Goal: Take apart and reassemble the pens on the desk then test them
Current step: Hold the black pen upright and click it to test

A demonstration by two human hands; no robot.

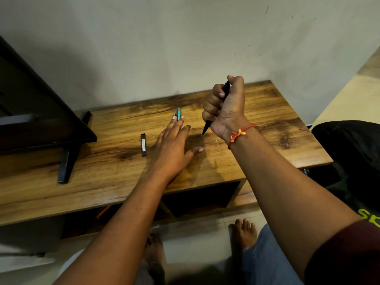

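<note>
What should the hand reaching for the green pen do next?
Probably close the left hand on the slim teal-green pen and lift it. Its fingers are spread flat over that pen on the wooden desk, while the right hand already grips the black pen in a fist.

Little lettering legible here

Right of the right hand, a dark bag shows yellow-green letters, cut off at the edge, seemingly "SO"; left of the left hand, a black stick carries a pale label, too small to read.
</note>
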